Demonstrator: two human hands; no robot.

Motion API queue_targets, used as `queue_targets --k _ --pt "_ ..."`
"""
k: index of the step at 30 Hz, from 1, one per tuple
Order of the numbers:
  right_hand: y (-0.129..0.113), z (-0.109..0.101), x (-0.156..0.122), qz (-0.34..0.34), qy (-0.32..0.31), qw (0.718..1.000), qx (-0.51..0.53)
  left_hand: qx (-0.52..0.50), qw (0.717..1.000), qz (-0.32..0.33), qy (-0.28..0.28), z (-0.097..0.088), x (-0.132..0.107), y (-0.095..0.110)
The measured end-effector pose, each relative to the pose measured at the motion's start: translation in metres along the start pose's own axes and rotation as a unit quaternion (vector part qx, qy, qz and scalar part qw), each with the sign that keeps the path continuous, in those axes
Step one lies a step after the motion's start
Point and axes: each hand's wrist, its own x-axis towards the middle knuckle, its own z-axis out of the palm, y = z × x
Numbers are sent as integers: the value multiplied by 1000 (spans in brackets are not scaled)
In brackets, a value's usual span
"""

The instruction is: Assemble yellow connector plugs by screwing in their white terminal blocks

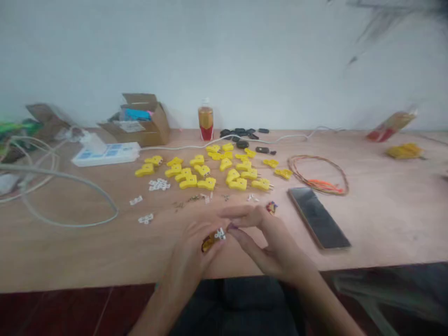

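Close to the table's front edge, my left hand (189, 247) is closed around a small amber-brown piece (207, 243). A white plastic part (220, 234) shows at its fingertips, against the brown piece. My right hand (271, 240) meets it from the right, thumb and index finger pinched at the white part's side; what lies between those fingertips is too small to name. Just beyond the right hand rests a little red-and-blue-tipped bundle (271, 207). Small white parts (159, 185) and tiny screw-like metal pieces (195, 198) are scattered ahead of my hands.
Many yellow plugs (238, 184) cover the table's middle, with black pieces (240, 134) behind. A phone (319, 218) and wire coil (345, 175) are on the right. At the back stand a bottle (206, 121), an open carton (157, 126) and a power strip (119, 153); a grey cable (80, 178) loops left.
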Motion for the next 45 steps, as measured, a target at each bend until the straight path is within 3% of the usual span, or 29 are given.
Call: queue_targets --k 6,8,11,12,16,18,22,27,32,37,42,45 --pt "13 2 3 -72 134 987 -50 -9 1000 2 3 15 5 5" --pt "12 -2 4 -87 114 987 -75 -10 1000 3 5 14 6 5" --pt "8 -7 5 -54 34 997 -52 -11 1000 3 8 11 6 6" --pt "8 -8 6 -45 32 998 -41 -12 1000 4 8 11 6 6" --pt "10 -8 6 -82 139 985 -54 -20 1000 -10 -7 10 6 5" --pt "10 -8 5 -76 120 988 -66 -25 1000 -16 -2 11 6 5" --pt "8 -8 3 -22 18 999 -40 -28 999 -26 -8 13 5 5" --pt "11 -6 4 -73 110 989 -60 -27 999 -31 -14 13 6 3" --pt "9 -10 3 -22 17 999 -46 -24 999 -24 -18 12 7 6" --pt "9 -7 3 -65 113 990 -63 -18 999 -26 -12 12 6 6" --pt "5 -10 2 -15 0 999 -52 -24 999 -12 -18 11 8 6" --pt "8 -8 2 -24 53 998 -31 -22 999 -12 -20 11 8 6"
